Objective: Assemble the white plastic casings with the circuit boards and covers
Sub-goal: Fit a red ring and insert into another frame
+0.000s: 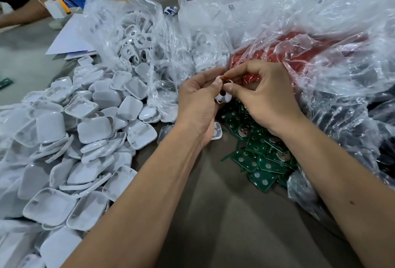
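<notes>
head view showed a white casing [222, 97] held above the table, just over the near edge of the green circuit boards [261, 156]. left hand [197, 105] gripped the casing, thumb curled over its top. right hand [264, 94] pinched a small red-and-white part [224, 78] at the casing's upper rim. a pile of white covers [85, 139] lay to the left. clear plastic bags [299, 32] lay behind, one holding red parts [275, 54].

Grey table [224, 214] bears white casings [85, 135], green boards [263, 156], plastic bags [310, 32].
</notes>
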Available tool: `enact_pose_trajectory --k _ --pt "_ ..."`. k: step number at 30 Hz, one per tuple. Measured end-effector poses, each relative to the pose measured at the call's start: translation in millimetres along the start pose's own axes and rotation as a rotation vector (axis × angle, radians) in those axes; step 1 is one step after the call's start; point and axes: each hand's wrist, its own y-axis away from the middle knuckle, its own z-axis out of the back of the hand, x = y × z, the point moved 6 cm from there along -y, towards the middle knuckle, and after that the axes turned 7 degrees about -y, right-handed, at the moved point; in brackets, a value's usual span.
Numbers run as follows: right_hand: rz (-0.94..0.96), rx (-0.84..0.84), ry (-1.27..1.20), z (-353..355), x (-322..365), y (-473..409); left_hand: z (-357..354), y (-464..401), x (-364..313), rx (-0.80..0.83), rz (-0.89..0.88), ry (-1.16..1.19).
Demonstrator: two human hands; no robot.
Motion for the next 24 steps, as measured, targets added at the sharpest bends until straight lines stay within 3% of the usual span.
enact_pose_trajectory --k 10,18,24 --pt "-0.099 -0.048 -0.133 1 -9 2 -2 0 1 -0.007 -0.058 -0.148" --pt "-0.166 -0.081 -0.355 4 -14 0 -1 -1 -3 0.015 -0.017 0.134" --pt "-0.264 0.004 -0.466 -1 -15 1 -7 2 -3 0.105 -0.006 0.212"
